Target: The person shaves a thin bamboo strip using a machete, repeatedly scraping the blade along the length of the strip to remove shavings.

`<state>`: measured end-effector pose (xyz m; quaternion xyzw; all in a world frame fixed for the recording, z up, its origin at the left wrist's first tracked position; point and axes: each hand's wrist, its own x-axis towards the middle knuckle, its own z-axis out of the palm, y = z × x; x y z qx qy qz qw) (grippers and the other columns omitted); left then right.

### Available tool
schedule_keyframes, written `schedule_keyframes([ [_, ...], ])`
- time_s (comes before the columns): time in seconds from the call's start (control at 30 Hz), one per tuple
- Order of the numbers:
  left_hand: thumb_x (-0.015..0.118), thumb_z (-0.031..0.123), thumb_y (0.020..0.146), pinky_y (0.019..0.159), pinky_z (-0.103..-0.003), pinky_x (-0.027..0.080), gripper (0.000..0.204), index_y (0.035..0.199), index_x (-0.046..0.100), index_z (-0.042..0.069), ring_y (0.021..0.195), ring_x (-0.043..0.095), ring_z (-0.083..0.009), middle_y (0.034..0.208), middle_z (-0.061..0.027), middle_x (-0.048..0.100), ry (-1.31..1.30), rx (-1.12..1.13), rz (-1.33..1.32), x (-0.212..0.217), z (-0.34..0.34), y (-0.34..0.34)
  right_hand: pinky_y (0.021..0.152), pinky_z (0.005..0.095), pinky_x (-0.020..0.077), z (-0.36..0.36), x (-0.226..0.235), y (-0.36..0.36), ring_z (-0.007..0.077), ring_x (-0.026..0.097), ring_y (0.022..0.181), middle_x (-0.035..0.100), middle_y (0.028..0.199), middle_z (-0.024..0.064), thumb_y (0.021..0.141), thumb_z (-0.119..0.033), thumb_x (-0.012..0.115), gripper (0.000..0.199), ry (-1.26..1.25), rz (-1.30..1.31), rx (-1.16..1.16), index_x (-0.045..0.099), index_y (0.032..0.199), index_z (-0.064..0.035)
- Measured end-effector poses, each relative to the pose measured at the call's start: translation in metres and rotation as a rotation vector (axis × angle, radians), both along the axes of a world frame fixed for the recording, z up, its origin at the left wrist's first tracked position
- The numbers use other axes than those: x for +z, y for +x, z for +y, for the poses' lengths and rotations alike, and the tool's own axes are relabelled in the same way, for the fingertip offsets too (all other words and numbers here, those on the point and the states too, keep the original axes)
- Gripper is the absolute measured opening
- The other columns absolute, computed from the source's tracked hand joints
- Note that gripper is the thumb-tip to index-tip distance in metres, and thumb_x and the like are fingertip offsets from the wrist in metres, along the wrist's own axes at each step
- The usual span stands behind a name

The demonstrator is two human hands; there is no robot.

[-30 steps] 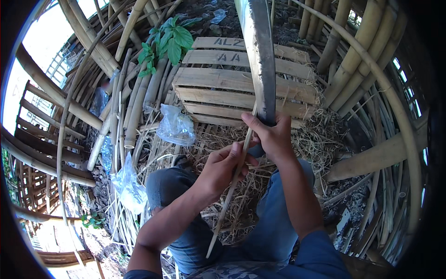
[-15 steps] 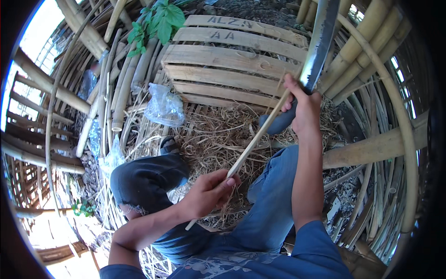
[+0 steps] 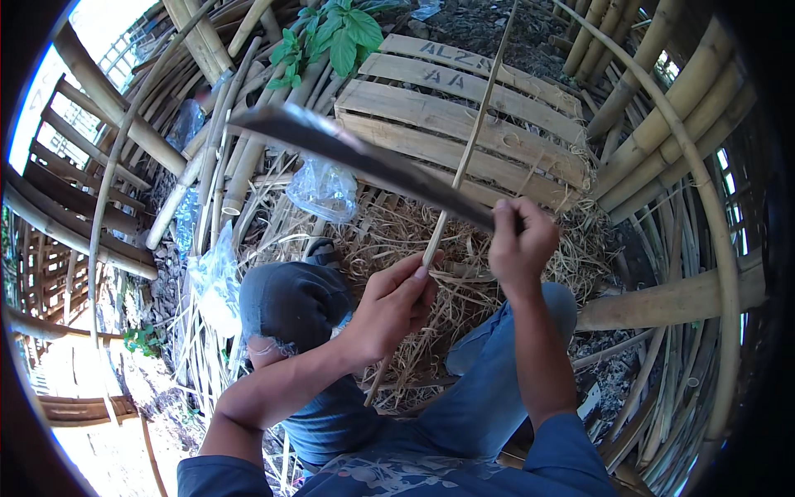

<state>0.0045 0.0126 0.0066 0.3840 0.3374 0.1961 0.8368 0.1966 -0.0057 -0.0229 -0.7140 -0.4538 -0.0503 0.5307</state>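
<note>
Pinched in the fingers of my left hand (image 3: 396,305) is a long, thin bamboo strip (image 3: 465,156), which slants up and away past the crate, its lower end hanging below the hand. My right hand (image 3: 523,247) is closed around the handle of a large machete (image 3: 356,157). The long dark blade points to the far left and is a little blurred. It crosses in front of the strip, above my left hand; whether the two touch I cannot tell. Most of the machete's handle is hidden by my fingers.
A wooden slatted crate (image 3: 464,124) lies ahead, with pale bamboo shavings (image 3: 389,248) on the ground before it. Clear plastic bags (image 3: 323,189) and bamboo poles (image 3: 240,178) lie to the left. A thick bamboo pole (image 3: 671,291) runs along the right. A leafy plant (image 3: 344,41) grows behind.
The machete has swung from pointing up on the right to lying across toward the left. My right hand came down, my left hand rose slightly, and the strip now stands steeper.
</note>
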Motion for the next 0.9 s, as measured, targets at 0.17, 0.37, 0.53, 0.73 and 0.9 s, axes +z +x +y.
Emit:
schedule_keyframes([
  [0.17, 0.036, 0.019, 0.102, 0.046, -0.020, 0.026, 0.019, 0.106, 0.050, 0.006, 0.053, 0.031, -0.0043, 0.073, 0.0032, 0.040, -0.011, -0.003, -0.137, -0.011, 0.008, 0.000, 0.052, 0.0357, 0.0469, -0.002, 0.003, -0.035, 0.0271, 0.059, 0.054, 0.058, 0.060, 0.0098, 0.070, -0.009, 0.058, 0.004, 0.048, -0.021, 0.149, 0.059, 0.069, -0.0050],
  [0.37, 0.038, 0.017, 0.101, 0.044, -0.021, 0.026, 0.017, 0.093, 0.051, 0.007, 0.052, 0.032, -0.0047, 0.072, 0.0031, 0.039, -0.048, 0.115, -0.117, -0.010, 0.005, 0.004, 0.052, 0.0382, 0.0443, -0.001, 0.000, -0.034, 0.0284, 0.055, 0.052, 0.055, 0.059, 0.0079, 0.065, -0.010, 0.059, 0.006, 0.074, -0.268, 0.127, 0.055, 0.069, -0.0071],
  [0.53, 0.037, 0.016, 0.101, 0.048, -0.020, 0.026, 0.028, 0.126, 0.048, 0.009, 0.055, 0.029, -0.0041, 0.076, 0.0038, 0.038, -0.046, 0.070, -0.101, 0.002, -0.004, 0.005, 0.052, 0.0390, 0.0430, 0.014, -0.007, -0.008, 0.0288, 0.054, 0.052, 0.053, 0.057, 0.0071, 0.064, -0.010, 0.058, 0.007, 0.094, -0.361, -0.036, 0.052, 0.065, -0.0091],
  [0.73, 0.036, 0.018, 0.102, 0.047, -0.020, 0.025, 0.025, 0.122, 0.048, 0.009, 0.055, 0.029, -0.0034, 0.076, 0.0042, 0.037, -0.035, 0.043, -0.075, -0.001, -0.002, 0.003, 0.052, 0.0375, 0.0448, 0.004, -0.003, -0.022, 0.0310, 0.056, 0.052, 0.055, 0.057, 0.0105, 0.064, -0.008, 0.058, 0.004, 0.061, -0.378, 0.040, 0.054, 0.065, -0.0059],
  [0.9, 0.037, 0.016, 0.102, 0.044, -0.020, 0.026, 0.034, 0.134, 0.041, 0.005, 0.051, 0.029, -0.0033, 0.069, 0.0043, 0.034, -0.012, 0.099, -0.015, -0.003, -0.006, 0.007, 0.050, 0.0364, 0.0446, 0.005, -0.002, -0.025, 0.0305, 0.056, 0.051, 0.055, 0.056, 0.0111, 0.065, -0.008, 0.057, 0.004, 0.084, -0.330, 0.118, 0.054, 0.063, -0.0060],
])
